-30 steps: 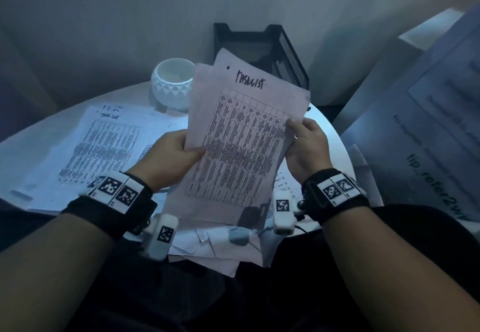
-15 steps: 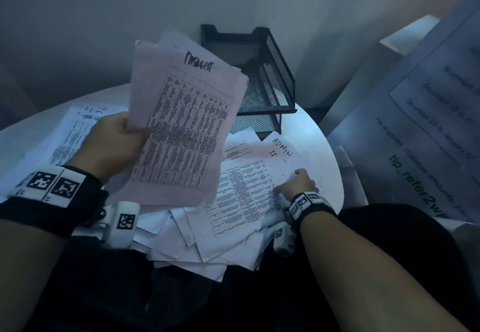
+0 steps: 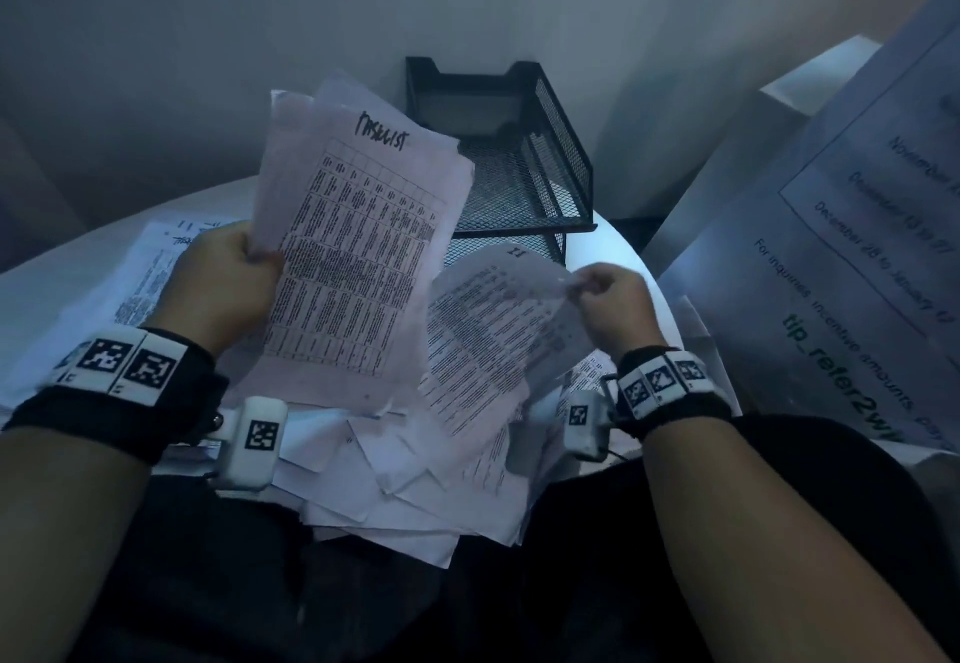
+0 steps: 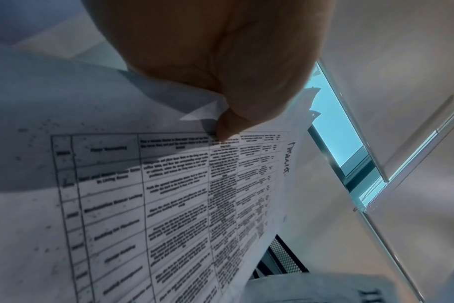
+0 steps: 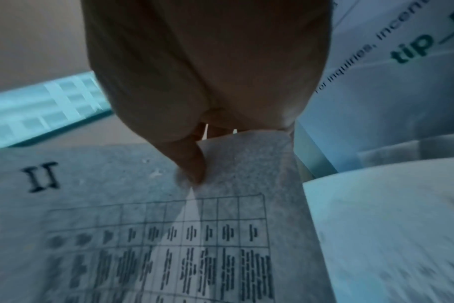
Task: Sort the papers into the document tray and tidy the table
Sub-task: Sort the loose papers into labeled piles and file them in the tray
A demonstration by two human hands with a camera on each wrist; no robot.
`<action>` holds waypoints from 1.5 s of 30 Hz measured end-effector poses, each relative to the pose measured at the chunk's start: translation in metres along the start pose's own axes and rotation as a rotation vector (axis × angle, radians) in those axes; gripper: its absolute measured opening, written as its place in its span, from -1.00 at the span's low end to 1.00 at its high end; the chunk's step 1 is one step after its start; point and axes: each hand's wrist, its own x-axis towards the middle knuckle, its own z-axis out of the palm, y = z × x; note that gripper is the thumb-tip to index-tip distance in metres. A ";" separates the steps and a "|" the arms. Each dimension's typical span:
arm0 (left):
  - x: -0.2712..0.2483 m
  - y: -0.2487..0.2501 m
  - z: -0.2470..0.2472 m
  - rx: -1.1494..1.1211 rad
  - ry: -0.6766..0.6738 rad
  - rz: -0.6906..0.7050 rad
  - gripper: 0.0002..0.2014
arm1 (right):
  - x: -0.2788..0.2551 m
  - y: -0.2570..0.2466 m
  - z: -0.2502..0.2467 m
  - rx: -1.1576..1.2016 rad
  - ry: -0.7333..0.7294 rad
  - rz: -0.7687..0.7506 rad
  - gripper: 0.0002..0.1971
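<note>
Sheet (image 3: 498, 330) now lifted off the pile (image 3: 395, 486), pinched by my right hand (image 3: 613, 309), while my left (image 3: 218, 283) grips the sorted stack (image 3: 358, 257), tray (image 3: 519, 158) next

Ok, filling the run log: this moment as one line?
left hand: grips tasklist sheets | right hand: pinches sheet marked II | document tray: top tier bare | loose pile: on table

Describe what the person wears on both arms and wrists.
Both forearms are bare, no sleeves. Each wrist has a black band: the left wristband and the right wristband both carry white tags printed with black square codes. A small white camera box with its own code hangs under each wrist; a thin dark cable shows by the right one.
</note>
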 end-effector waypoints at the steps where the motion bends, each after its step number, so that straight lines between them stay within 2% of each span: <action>1: 0.001 0.000 -0.002 0.017 0.030 0.006 -0.83 | -0.001 -0.008 -0.007 0.042 0.002 -0.042 -0.78; 6: 0.003 -0.004 -0.015 0.054 0.170 0.071 -0.83 | -0.002 -0.034 -0.032 0.242 -0.001 -0.201 -0.78; 10: 0.003 -0.002 -0.022 0.002 0.264 0.141 -0.71 | -0.004 -0.043 -0.040 0.301 -0.016 -0.232 -0.73; 15: 0.013 -0.009 -0.034 -0.069 0.395 0.147 -0.86 | -0.007 -0.055 -0.046 0.360 -0.060 -0.256 -0.73; 22: 0.015 -0.007 -0.027 -0.066 0.361 0.230 -0.84 | -0.007 -0.062 -0.045 0.397 -0.092 -0.265 -0.82; 24: 0.024 -0.013 -0.031 -0.084 0.373 0.236 -0.83 | -0.007 -0.062 -0.046 0.396 -0.107 -0.270 -0.82; 26: 0.040 -0.025 -0.041 -0.132 0.452 0.198 -0.84 | -0.006 -0.062 -0.048 0.405 -0.118 -0.273 -0.81; 29: 0.055 -0.041 -0.050 -0.141 0.549 0.115 -0.73 | -0.006 -0.060 -0.050 0.431 -0.123 -0.279 -0.80; 31: 0.051 -0.040 -0.042 -0.173 0.467 0.107 -0.70 | -0.007 -0.063 -0.050 0.443 -0.130 -0.276 -0.80; 33: 0.039 -0.031 -0.027 -0.193 0.299 0.125 -0.69 | -0.008 -0.066 -0.047 0.461 -0.145 -0.276 -0.80; 37: 0.010 -0.002 0.000 -0.214 0.033 0.268 -0.77 | -0.012 -0.073 -0.035 0.486 -0.122 -0.285 -0.81; 40: -0.004 0.011 0.011 -0.267 -0.159 0.335 -0.87 | -0.012 -0.075 -0.026 0.424 -0.077 -0.364 -0.94; 42: -0.011 0.016 0.017 -0.274 -0.237 0.364 -0.71 | -0.013 -0.076 -0.019 0.373 -0.072 -0.414 -0.90; 45: -0.018 0.016 0.024 -0.327 -0.311 0.319 -0.48 | -0.014 -0.075 -0.010 0.358 -0.040 -0.389 -0.94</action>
